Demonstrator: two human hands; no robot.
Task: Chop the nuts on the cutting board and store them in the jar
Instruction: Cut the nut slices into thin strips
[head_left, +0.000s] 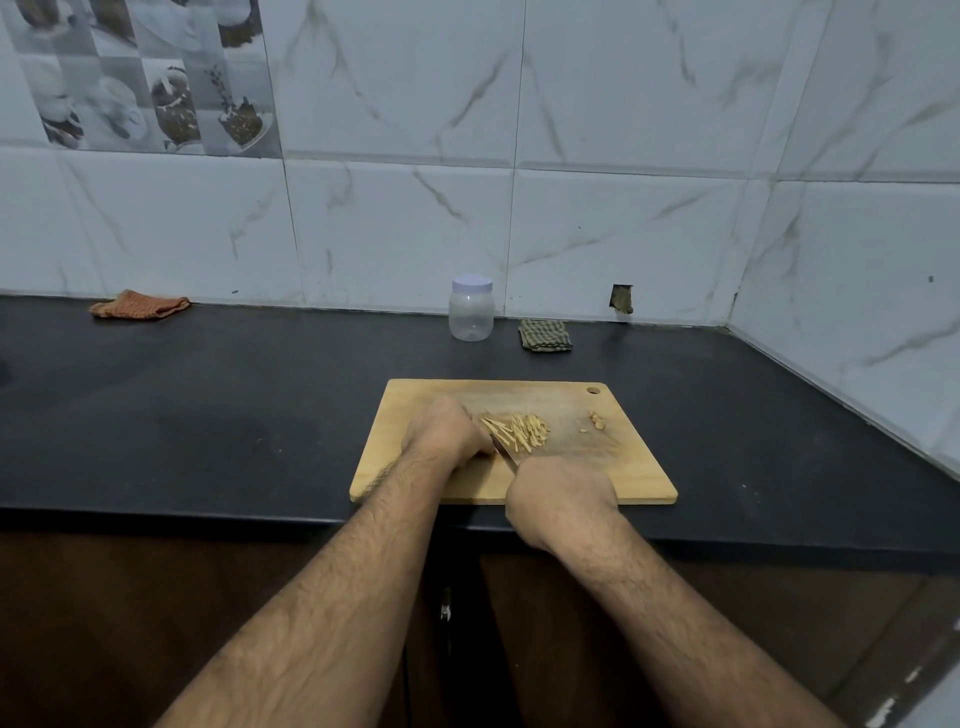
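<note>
A wooden cutting board lies on the black counter. On it is a pile of slivered nuts, and a few whole nuts sit apart near the board's right side. My left hand rests curled on the board just left of the pile, its fingertips hidden. My right hand grips a knife; only a short part of the blade shows between the hands, beside the pile. A clear plastic jar with a pale lid on stands empty at the back by the wall.
A green checked cloth lies right of the jar and an orange cloth at the far left by the wall. The black counter meets tiled walls at the back and right; its front edge is just below the board.
</note>
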